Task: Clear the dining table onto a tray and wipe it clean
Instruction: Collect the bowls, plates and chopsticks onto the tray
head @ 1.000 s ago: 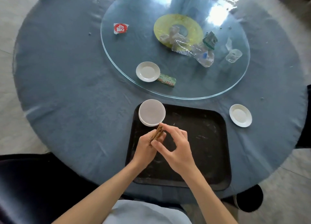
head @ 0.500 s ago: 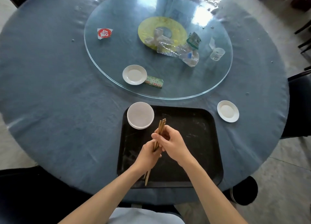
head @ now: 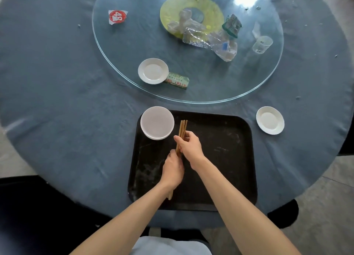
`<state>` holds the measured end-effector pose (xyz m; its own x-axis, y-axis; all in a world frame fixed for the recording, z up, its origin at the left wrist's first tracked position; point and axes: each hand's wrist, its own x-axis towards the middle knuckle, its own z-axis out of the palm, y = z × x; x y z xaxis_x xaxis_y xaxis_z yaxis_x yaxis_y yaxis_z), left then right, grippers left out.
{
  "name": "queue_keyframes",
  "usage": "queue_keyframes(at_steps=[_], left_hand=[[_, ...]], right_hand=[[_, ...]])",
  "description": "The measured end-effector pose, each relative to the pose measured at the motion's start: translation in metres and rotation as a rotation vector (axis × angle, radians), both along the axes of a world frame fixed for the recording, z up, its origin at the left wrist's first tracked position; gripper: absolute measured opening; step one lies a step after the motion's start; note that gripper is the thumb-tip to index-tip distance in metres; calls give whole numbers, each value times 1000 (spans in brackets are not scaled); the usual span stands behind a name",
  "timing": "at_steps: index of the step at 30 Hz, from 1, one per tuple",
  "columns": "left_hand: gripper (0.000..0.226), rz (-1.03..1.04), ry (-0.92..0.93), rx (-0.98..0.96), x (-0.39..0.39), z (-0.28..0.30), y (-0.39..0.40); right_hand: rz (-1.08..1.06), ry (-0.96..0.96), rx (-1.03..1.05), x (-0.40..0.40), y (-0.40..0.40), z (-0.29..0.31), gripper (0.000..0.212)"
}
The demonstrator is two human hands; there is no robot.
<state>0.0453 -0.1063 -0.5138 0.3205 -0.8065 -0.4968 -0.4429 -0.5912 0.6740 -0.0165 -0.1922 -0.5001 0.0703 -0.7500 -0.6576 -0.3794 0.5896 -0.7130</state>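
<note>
Head view, looking down on a round table (head: 57, 93) under a blue-grey cloth. Black tray (head: 226, 159) at the near edge, marked with pale smears. Both hands over the tray, gripping one bundle of brown chopsticks (head: 182, 129): right hand (head: 188, 145) curled round the upper part, left hand (head: 173, 169) closed round the lower part, tips sticking out beyond the right hand toward the far rim, blunt ends showing below the left wrist. White bowl (head: 157, 122) sitting in the tray's far left corner, just beside the chopstick tips, overhanging the rim a little. Small white saucer (head: 270, 120) on the cloth to the right of the tray, apart from it. Glass turntable (head: 134, 49) beyond the tray, carrying a second white saucer (head: 153, 71) near its front edge, a green packet (head: 177, 80) touching that saucer, a red-and-white wrapper (head: 117, 17) to the left, a yellow-green disc (head: 208, 7) in the middle, crumpled clear plastic (head: 205, 37) spread across it, a dark green packet (head: 232, 25) and a small clear glass (head: 262, 44) to the right. Crumbs scattered on the cloth at far right.
</note>
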Motion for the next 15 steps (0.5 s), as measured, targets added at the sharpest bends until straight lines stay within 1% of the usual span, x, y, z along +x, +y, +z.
queue_keyframes(at_steps=[2,3,6,11,15], left_hand=[[34,30,-22,-11,-2,-3,-4],[37,41,-55,-18,-3,-5,-5],[34,49,-181,-39,-5,-5,-3],[34,76,-240,-63,-5,0,5],[35,73,-278,-39,-6,2,10]], right_hand=[[61,47,-7,0,9,-7,47],[81,74,-29,-1,15,-10,49],[67,120,-89,-9,31,-14,47],[51,153,-122,-17,42,-13,42],[70,194,-141,-20,42,-14,37]])
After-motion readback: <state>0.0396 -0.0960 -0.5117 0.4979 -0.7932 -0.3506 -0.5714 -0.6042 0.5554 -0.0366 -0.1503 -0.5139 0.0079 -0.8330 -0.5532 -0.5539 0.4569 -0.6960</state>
